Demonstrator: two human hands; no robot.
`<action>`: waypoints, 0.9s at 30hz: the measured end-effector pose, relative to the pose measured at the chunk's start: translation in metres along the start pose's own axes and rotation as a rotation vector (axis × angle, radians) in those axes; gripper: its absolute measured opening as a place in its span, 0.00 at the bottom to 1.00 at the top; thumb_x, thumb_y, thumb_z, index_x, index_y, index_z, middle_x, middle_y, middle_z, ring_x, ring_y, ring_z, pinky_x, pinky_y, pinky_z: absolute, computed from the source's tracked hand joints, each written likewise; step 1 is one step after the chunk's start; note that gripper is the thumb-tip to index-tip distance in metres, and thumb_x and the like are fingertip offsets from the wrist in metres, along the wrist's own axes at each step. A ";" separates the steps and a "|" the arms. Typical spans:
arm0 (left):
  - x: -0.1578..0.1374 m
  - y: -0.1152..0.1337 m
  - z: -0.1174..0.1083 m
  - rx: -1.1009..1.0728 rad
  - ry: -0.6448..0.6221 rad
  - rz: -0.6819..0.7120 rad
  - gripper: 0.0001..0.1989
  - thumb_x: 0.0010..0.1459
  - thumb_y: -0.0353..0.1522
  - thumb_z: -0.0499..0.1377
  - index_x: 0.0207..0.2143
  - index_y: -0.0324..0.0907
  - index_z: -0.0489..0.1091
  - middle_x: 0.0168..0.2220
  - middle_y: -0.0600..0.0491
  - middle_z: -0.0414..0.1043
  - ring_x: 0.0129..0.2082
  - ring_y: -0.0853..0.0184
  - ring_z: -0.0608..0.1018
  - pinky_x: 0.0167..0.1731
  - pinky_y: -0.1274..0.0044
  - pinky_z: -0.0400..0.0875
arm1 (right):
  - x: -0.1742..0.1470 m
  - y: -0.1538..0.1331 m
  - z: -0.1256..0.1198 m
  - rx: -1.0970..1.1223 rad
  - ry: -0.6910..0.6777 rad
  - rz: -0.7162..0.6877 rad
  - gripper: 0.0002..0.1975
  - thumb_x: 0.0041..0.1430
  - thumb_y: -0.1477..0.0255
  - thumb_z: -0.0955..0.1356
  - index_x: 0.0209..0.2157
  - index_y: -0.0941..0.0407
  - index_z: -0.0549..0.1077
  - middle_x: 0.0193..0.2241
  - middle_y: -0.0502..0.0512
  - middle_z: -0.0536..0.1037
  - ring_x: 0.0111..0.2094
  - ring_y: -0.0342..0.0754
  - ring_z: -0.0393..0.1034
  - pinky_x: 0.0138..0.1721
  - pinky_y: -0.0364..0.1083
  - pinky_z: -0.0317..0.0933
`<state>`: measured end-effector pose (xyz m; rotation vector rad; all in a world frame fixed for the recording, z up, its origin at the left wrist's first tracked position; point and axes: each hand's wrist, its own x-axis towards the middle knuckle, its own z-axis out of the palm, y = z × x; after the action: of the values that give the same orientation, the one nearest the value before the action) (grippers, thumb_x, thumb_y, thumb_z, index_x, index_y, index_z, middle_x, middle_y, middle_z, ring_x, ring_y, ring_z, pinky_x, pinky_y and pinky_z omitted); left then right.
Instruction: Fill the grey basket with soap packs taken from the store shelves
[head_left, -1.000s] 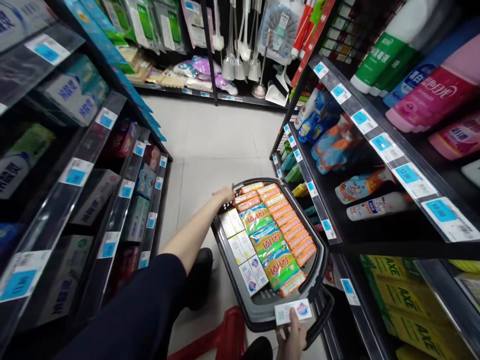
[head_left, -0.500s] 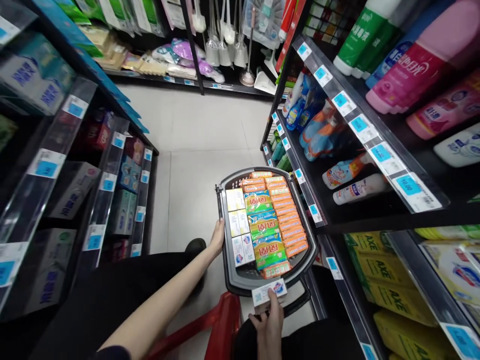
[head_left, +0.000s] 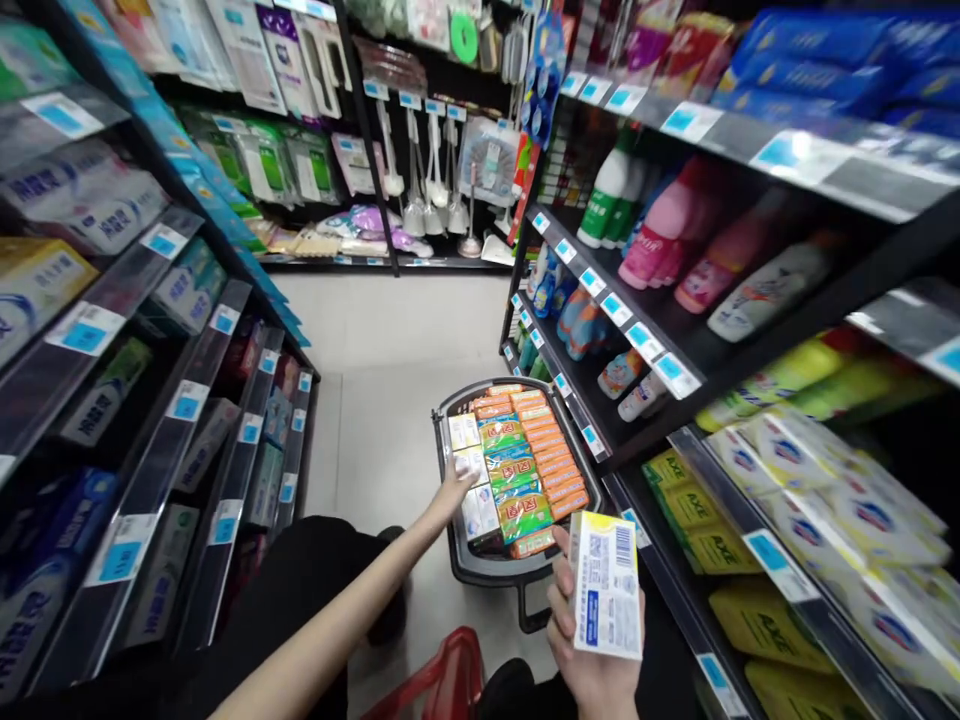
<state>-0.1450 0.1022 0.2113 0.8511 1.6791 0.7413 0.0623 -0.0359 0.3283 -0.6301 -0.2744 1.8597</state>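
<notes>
A dark grey shopping basket [head_left: 441,425] stands low in front of me, its handle [head_left: 534,612] folded down toward me. My left hand [head_left: 459,484] reaches over its left side, with thumb and finger around a small white soap box [head_left: 471,461] in the left row. More white soap boxes [head_left: 480,512] lie beside it. Green packs [head_left: 517,470] fill the middle and orange packs [head_left: 555,455] the right side. My right hand [head_left: 581,640] holds a white and yellow soap box [head_left: 609,590] upright, close to me, barcode side showing; its fingers wrap the left side.
Shelves with toothpaste boxes [head_left: 169,565] line the left. On the right are bottles [head_left: 660,240], yellow AXE packs [head_left: 686,505] and stacked white-yellow boxes [head_left: 847,500]. Hanging goods [head_left: 435,180] cross the aisle's end. Something red [head_left: 442,675] is below me.
My left hand has moved from the basket rim onto the white boxes inside. The right hand has raised a soap box up and to the right, closer to me. The view has tilted upward.
</notes>
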 end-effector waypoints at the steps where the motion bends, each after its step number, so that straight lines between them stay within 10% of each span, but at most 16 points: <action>1: -0.033 0.011 0.000 -0.116 -0.184 0.087 0.30 0.60 0.35 0.53 0.63 0.35 0.53 0.57 0.38 0.65 0.56 0.54 0.69 0.55 0.66 0.66 | -0.012 -0.002 0.006 -0.009 -0.034 -0.015 0.36 0.49 0.44 0.65 0.52 0.52 0.70 0.27 0.50 0.68 0.19 0.41 0.57 0.13 0.39 0.53; 4: -0.147 0.029 -0.003 -0.305 -0.643 0.360 0.36 0.51 0.48 0.64 0.59 0.43 0.62 0.56 0.43 0.66 0.56 0.51 0.68 0.55 0.65 0.66 | -0.050 0.001 0.017 -0.128 -0.021 -0.047 0.36 0.50 0.42 0.63 0.48 0.55 0.73 0.30 0.55 0.73 0.21 0.45 0.64 0.16 0.44 0.60; 7: -0.245 0.029 -0.001 -0.366 -0.734 0.397 0.43 0.46 0.50 0.68 0.62 0.48 0.59 0.58 0.45 0.62 0.59 0.50 0.65 0.55 0.65 0.66 | -0.088 0.020 0.017 -0.447 0.188 -0.194 0.32 0.48 0.48 0.70 0.49 0.55 0.73 0.43 0.60 0.77 0.40 0.55 0.73 0.40 0.53 0.69; 10: -0.298 0.013 0.005 -0.420 -0.722 0.277 0.42 0.43 0.49 0.71 0.58 0.44 0.64 0.54 0.43 0.67 0.55 0.49 0.69 0.55 0.64 0.65 | -0.124 0.056 0.011 -0.844 0.344 -0.427 0.38 0.43 0.58 0.75 0.57 0.51 0.68 0.57 0.58 0.70 0.59 0.61 0.61 0.60 0.58 0.55; 16: -0.327 -0.020 -0.022 -0.622 -0.649 -0.096 0.33 0.38 0.51 0.70 0.41 0.37 0.72 0.42 0.40 0.74 0.48 0.46 0.74 0.51 0.61 0.68 | -0.173 0.099 -0.030 -0.907 0.273 -0.488 0.37 0.47 0.48 0.70 0.56 0.50 0.68 0.50 0.60 0.74 0.44 0.59 0.72 0.41 0.54 0.68; 23: -0.330 0.003 -0.074 -0.777 -0.541 -0.166 0.35 0.35 0.43 0.64 0.46 0.36 0.67 0.48 0.38 0.70 0.57 0.41 0.66 0.49 0.57 0.70 | -0.184 0.036 -0.120 -1.572 0.808 -0.702 0.36 0.49 0.37 0.59 0.36 0.55 0.77 0.39 0.69 0.76 0.45 0.68 0.69 0.49 0.65 0.58; 27: -0.303 0.014 -0.071 -0.787 -0.260 -0.258 0.34 0.36 0.41 0.65 0.46 0.35 0.65 0.52 0.36 0.67 0.59 0.41 0.64 0.46 0.58 0.73 | -0.146 0.047 -0.094 -1.813 0.657 -0.623 0.32 0.59 0.46 0.55 0.35 0.57 0.77 0.36 0.70 0.77 0.41 0.67 0.70 0.45 0.64 0.60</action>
<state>-0.1562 -0.1464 0.3997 0.1587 1.0895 0.9612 0.1141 -0.1982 0.2706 -1.9463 -1.5098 0.2923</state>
